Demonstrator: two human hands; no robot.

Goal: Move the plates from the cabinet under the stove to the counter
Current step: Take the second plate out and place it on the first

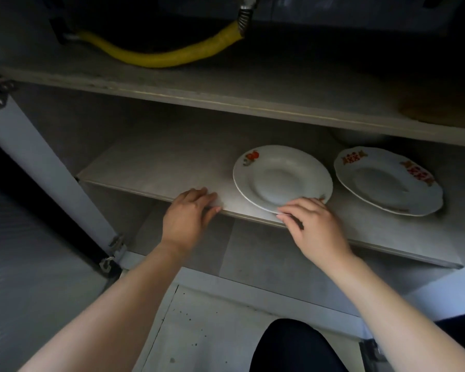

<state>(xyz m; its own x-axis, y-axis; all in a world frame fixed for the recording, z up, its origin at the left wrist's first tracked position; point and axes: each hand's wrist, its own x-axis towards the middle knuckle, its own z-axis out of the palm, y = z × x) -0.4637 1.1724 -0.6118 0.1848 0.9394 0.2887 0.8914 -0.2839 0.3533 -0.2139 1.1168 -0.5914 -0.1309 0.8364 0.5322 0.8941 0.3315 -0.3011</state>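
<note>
Two white plates lie on the middle shelf [156, 167] of the open cabinet. The nearer plate [281, 175] has a red-orange fruit print on its rim and sits close to the shelf's front edge. The other plate [387, 181] has a scalloped rim with red marks and lies to its right. My right hand [309, 224] rests its fingertips on the near rim of the fruit plate, which still lies flat. My left hand [189, 210] is flat on the shelf's front edge, left of that plate, holding nothing.
A yellow corrugated hose [172, 56] curves across the upper shelf. The open cabinet door [46, 167] with metal hinges stands at the left. The bottom shelf [253, 253] lies below the hands. A dark knee [293, 347] shows at the bottom edge.
</note>
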